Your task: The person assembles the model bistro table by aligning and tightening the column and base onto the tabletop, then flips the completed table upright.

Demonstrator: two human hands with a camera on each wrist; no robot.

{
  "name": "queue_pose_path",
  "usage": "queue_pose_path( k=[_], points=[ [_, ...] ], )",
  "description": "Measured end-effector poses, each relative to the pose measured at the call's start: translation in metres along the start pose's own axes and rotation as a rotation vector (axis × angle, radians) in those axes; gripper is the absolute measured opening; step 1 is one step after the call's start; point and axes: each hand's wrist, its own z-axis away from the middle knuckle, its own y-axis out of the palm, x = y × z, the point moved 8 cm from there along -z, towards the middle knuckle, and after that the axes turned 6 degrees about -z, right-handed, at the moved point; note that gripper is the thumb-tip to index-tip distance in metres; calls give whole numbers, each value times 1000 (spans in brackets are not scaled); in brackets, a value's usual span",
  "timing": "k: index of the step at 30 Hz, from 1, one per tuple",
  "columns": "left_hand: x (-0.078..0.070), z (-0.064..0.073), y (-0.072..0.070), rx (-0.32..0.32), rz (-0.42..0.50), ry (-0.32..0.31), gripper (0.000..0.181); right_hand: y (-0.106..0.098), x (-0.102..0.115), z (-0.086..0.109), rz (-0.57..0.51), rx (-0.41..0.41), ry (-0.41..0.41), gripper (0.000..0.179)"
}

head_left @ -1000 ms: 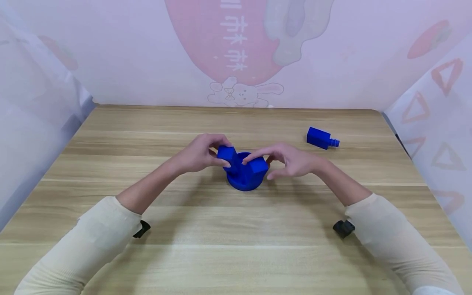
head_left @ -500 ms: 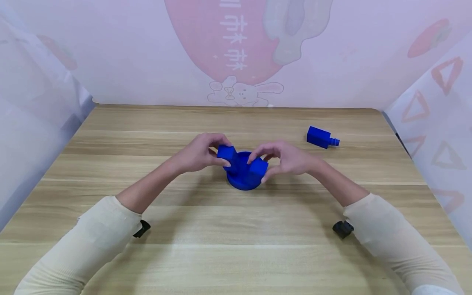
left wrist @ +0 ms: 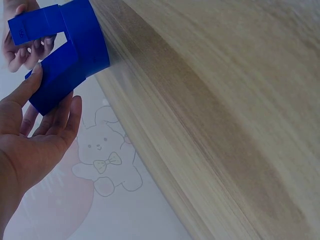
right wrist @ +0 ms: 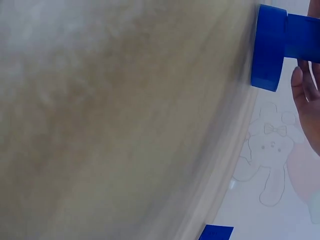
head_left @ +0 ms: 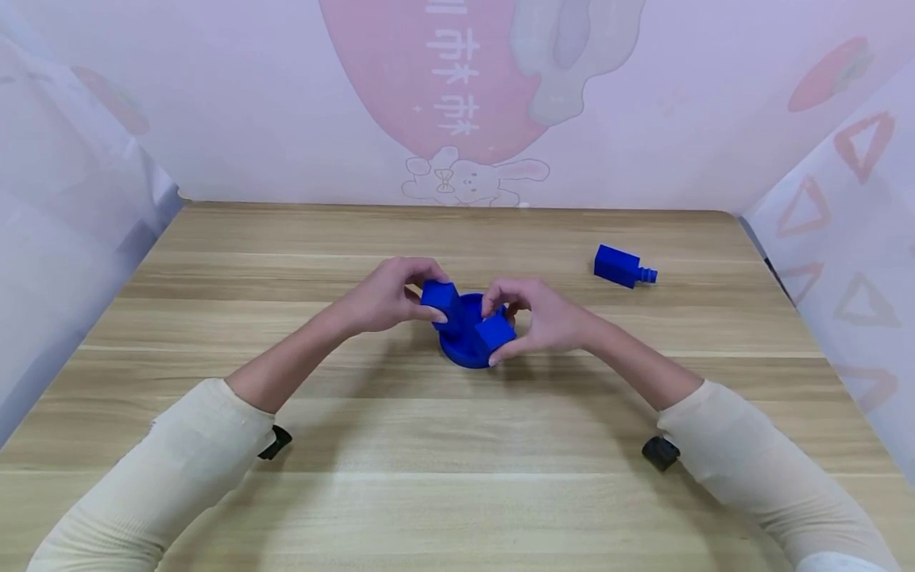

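In the head view, a round blue base (head_left: 465, 349) with a raised rim sits mid-table, bearing two blue rectangular blocks. My left hand (head_left: 389, 295) holds the left block (head_left: 442, 302) between thumb and fingers; this block leans outward from the base in the left wrist view. My right hand (head_left: 546, 318) grips the right block (head_left: 493, 332) near its top, thumb on the near side and fingers on the far side. The lower ends of both blocks meet the base (left wrist: 90, 37) in the left wrist view.
A third blue block (head_left: 618, 266) with a ridged, narrower neck lies at the back right of the wooden table (head_left: 457, 492). White printed sheets (head_left: 286, 103) enclose the back and sides. Black wrist devices (head_left: 661, 453) hang by the sleeves.
My right hand has closed its fingers round the right block and shifted slightly left and nearer. That block has turned and moved a little. My left hand stays in place.
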Motion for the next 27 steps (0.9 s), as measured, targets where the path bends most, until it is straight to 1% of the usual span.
queue_pose_path(
  k=[3,7,8,10,12,16,21,24,27],
  points=[
    [0,1,0,4,-3,0,33,3,1,2,-33,105,-18,54],
    [-1,1,0,5,-10,5,33,9,4,3,-139,275,-53,54],
    [-1,1,0,5,-13,7,33,10,5,4,-165,306,-52,52],
    [-1,1,0,4,-16,6,33,11,5,3,-194,341,-34,48],
    [-1,0,-1,3,-19,9,33,10,5,3,-206,354,-4,45],
    [-1,0,-1,5,-22,7,33,9,5,1,-215,359,48,47],
    [-1,0,-1,9,-20,2,33,5,2,-1,-204,328,82,50],
    [-2,0,-1,9,-21,0,34,3,2,0,-179,288,80,49],
    [-1,0,-1,8,-20,-4,35,-1,3,1,-103,210,53,44]
  ],
)
